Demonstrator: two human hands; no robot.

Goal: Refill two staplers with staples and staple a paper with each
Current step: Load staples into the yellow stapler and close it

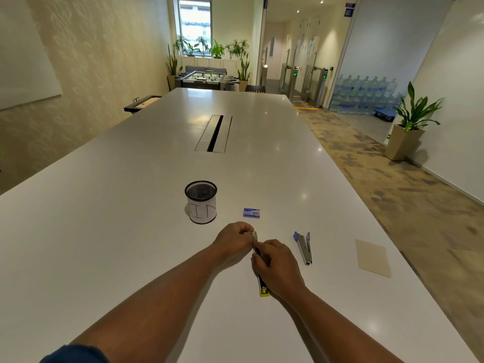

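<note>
I see both hands meeting on the white table [117, 218] at centre. The right hand [277, 265] rests over the yellow-and-black stapler [263, 290], fingers curled around its body; the stapler lies opened out flat, its yellow end toward 6 o'clock. The left hand [234, 239] pinches something small at the stapler's far tip; I cannot tell what it is. At 3 o'clock of the hands lies the grey-and-purple stapler [304, 248], also opened, untouched. Further toward 3 o'clock lies the tan paper [373, 258]. At 12 o'clock sits the blue staple box [251, 213]. At 11 o'clock stands the mesh cup [201, 201].
</note>
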